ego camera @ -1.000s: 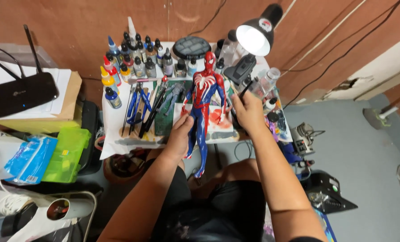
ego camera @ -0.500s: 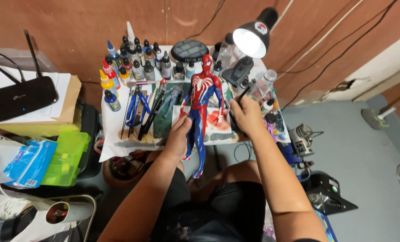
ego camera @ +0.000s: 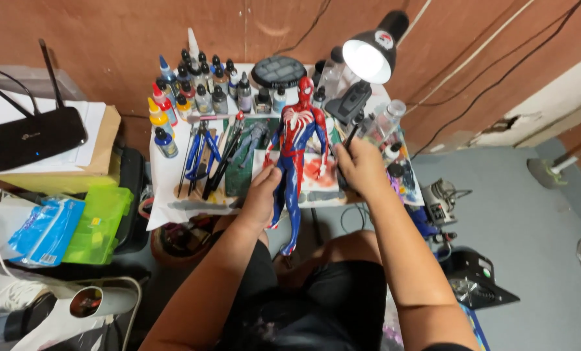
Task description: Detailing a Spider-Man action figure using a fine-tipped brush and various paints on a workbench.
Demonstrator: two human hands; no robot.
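While hands grip, glossy figure stands upright.

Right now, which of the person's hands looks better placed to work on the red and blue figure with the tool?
Probably the right hand: it grips a dark slim tool beside the figure, near its arm. The left hand is busy gripping the figure's leg, steadying it over the small table.

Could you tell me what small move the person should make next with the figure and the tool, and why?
Probably bring the tool tip across to the figure. The left hand grips the figure by its legs, tilted over the table, while the right hand holds the tool just beside the figure's arm, apparently not touching it.
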